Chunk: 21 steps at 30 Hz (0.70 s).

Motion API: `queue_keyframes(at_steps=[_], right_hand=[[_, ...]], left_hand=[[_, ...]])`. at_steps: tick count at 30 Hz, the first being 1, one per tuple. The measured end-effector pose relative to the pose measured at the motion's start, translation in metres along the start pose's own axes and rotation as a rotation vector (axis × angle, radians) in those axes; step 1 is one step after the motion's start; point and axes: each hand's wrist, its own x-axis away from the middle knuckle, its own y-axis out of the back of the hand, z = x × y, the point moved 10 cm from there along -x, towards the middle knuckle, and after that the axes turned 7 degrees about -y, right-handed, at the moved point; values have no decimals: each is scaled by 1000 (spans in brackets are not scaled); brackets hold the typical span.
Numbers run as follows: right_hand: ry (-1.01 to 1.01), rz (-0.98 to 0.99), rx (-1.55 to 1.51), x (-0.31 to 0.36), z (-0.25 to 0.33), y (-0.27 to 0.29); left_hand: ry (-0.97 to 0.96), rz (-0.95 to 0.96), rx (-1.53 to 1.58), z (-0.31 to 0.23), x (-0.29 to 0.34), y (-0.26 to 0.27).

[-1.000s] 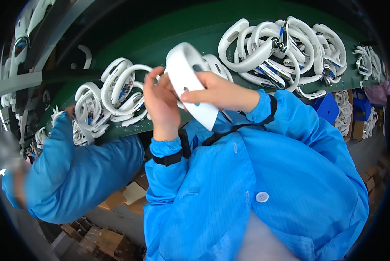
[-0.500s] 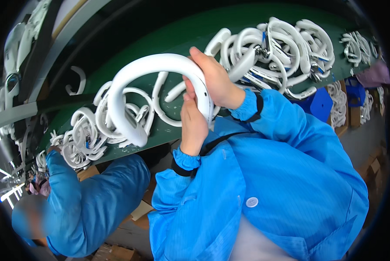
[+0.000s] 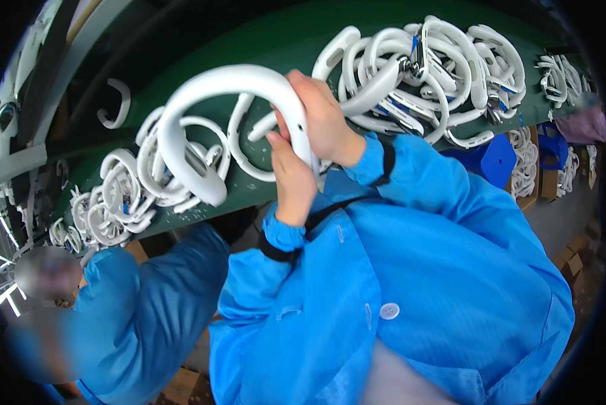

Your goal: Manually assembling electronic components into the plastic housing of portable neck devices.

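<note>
A white, smooth C-shaped neckband (image 3: 232, 79), which looks like a neck fan housing, is held up over the near edge of the green table. Both my hands grip its right arm. My right hand (image 3: 324, 121) wraps that arm from the right, its thumb near the upper curve. Below it, my left hand (image 3: 292, 179) holds the lower part of the same arm, fingers pointing up. A small dark hole shows on the arm beside my hands. The neckband's other end hangs free at the left. Parts of the fingers are hidden behind the neckband.
A heap of white curved housings (image 3: 444, 74) lies on the green table (image 3: 276, 47) at the right. More piles of white neckbands (image 3: 124, 196) stand at the left. A co-worker in a blue sleeve (image 3: 147, 290) is close at my left. Blue bins (image 3: 495, 162) sit below the table's edge.
The neckband and both hands have shifted slightly left and up in the picture, with the grip unchanged. At the left, the co-worker's arm has moved and another person's blurred head now shows.
</note>
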Motion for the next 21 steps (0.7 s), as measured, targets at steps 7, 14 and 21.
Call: queue_keyframes(at_steps=[7, 14, 21], right_hand=[[-119, 39, -80, -4, -21, 6], [-286, 114, -283, -3, -22, -2], [-161, 34, -115, -7, -17, 2]], left_hand=[[358, -16, -137, 46, 10, 21], [319, -60, -96, 26, 8, 9], [203, -112, -145, 25, -2, 24]])
